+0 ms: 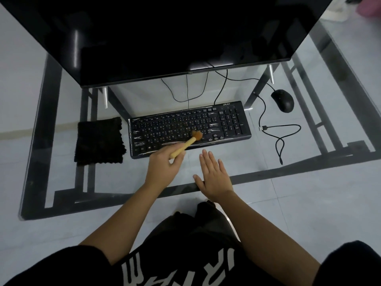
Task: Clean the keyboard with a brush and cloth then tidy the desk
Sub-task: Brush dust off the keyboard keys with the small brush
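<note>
Two hands: left hand (162, 168) grips brush (186, 143), bristles on keyboard (226, 120), fingertips hidden; right hand (214, 176) lies flat.

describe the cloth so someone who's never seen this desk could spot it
Start at the black keyboard on the glass desk. Just left of it lies the cloth, flat and square. It is the only fuzzy, ragged-edged black thing there.
</note>
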